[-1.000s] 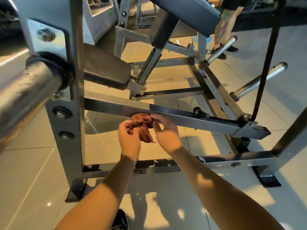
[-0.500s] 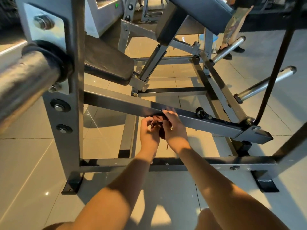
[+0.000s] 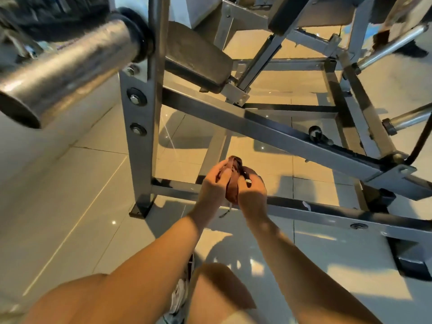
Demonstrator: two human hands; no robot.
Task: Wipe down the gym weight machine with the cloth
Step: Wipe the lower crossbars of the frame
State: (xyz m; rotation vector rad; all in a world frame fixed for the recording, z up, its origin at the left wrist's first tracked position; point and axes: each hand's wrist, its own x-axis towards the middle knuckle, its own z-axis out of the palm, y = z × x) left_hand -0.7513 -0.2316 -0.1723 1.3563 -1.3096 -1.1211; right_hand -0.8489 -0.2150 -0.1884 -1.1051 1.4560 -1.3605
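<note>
You hold the cloth (image 3: pixel 232 183) bunched between both hands, left hand (image 3: pixel 214 181) and right hand (image 3: pixel 252 190) each pinching a side. The machine's sloping crossbar (image 3: pixel 280 132) lies up and ahead of them. It runs left to right, with your right hand nearer its lower end.

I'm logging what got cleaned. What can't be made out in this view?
All in the head view:
cloth: mostly covered by the left hand and right hand; its spread is unclear.
weight peg: blurred, so dirt or shine is unreadable.
upper pad: cut off by the top edge.
floor frame bar: partly hidden behind the hands.
</note>
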